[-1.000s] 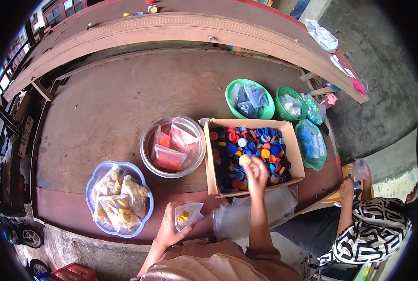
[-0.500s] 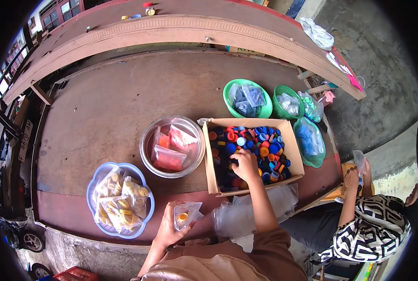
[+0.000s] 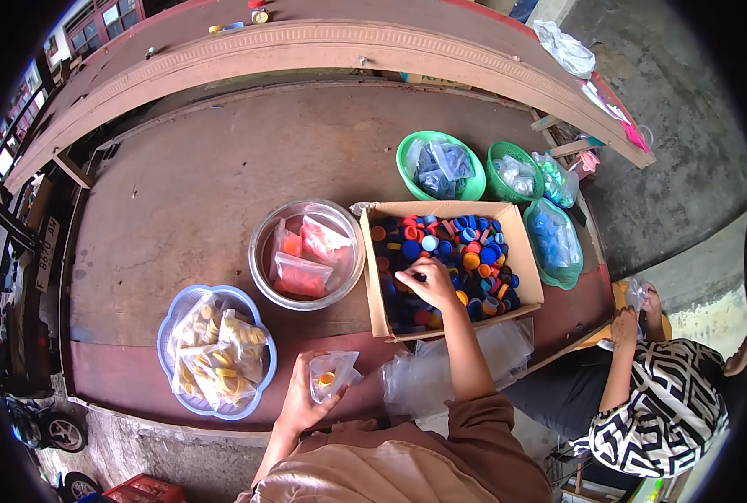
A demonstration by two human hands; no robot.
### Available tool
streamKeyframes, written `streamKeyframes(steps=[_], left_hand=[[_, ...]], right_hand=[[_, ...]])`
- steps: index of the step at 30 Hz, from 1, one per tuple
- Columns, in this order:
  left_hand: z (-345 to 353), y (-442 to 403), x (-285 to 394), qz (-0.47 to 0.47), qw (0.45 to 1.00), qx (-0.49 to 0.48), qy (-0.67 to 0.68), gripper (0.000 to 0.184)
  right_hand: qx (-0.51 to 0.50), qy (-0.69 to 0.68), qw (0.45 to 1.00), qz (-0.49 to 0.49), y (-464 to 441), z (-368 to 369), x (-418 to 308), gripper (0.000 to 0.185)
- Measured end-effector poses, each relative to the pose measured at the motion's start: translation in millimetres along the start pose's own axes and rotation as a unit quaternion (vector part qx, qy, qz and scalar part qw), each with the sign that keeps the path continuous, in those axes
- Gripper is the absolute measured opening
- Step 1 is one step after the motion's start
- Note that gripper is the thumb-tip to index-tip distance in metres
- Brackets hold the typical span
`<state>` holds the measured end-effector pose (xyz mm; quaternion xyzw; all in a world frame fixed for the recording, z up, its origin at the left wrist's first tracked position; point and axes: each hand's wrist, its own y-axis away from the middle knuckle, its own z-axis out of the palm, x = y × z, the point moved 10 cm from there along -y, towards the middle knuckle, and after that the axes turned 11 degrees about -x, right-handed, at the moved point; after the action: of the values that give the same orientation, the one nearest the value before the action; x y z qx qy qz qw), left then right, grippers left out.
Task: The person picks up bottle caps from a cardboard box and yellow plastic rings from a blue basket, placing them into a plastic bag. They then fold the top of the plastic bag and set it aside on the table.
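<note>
My left hand (image 3: 303, 397) is closed on a small clear plastic bag (image 3: 340, 369), held above the table's front edge. A yellow-orange bottle cap (image 3: 326, 380) lies inside that bag. My right hand (image 3: 429, 283) is over the left part of a cardboard box (image 3: 375, 293) full of bottle caps (image 3: 484, 258) in blue, red, orange and other colours. Its fingers are bent and drawn together; whether a cap is between them is hidden. Flat empty plastic bags (image 3: 465, 369) lie under my right forearm, in front of the box.
A blue basket (image 3: 165, 344) holds bags of yellowish caps; a metal bowl (image 3: 260, 281) holds bags of red ones. Green baskets (image 3: 476, 189) with filled bags stand behind and right of the box. At right, another person (image 3: 658, 402) handles a clear bag (image 3: 635, 295).
My right hand has shifted slightly left over the caps, its fingers now more drawn together. My left hand still holds the bag with the yellow cap. The camera view has tilted slightly.
</note>
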<state>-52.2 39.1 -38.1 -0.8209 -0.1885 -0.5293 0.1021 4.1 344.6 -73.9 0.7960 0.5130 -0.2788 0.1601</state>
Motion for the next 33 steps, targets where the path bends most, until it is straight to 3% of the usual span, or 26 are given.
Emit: streamKeyframes(steps=[2, 5, 10, 17, 21, 24, 33], left_hand=[[0, 1, -4, 0.001, 1.0, 0.0, 0.0, 0.065], [0, 2, 2, 0.006, 1.0, 0.0, -0.003, 0.065], [5, 5, 10, 0.014, 1.0, -0.017, -0.008, 0.063], [6, 9, 18, 0.025, 0.999, -0.024, -0.019, 0.062], [7, 8, 17, 0.031, 0.999, -0.014, -0.014, 0.062], [6, 9, 14, 0.021, 1.0, -0.002, -0.003, 0.062], [5, 7, 12, 0.016, 1.0, -0.006, 0.005, 0.067]], right_hand=[[-0.082, 0.121, 0.987, 0.067, -4, 18, 9, 0.021], [-0.02, 0.289, 0.953, 0.087, -1, 14, -8, 0.017], [-0.053, 0.357, 0.929, 0.083, -2, 23, -9, 0.02], [-0.01, 0.366, 0.924, 0.109, -6, 18, -3, 0.011], [-0.003, 0.318, 0.94, 0.124, -11, 15, 9, 0.008], [0.065, 0.16, 0.975, 0.143, 5, -5, 16, 0.008], [0.245, -0.01, 0.961, 0.126, 25, -39, 24, 0.012]])
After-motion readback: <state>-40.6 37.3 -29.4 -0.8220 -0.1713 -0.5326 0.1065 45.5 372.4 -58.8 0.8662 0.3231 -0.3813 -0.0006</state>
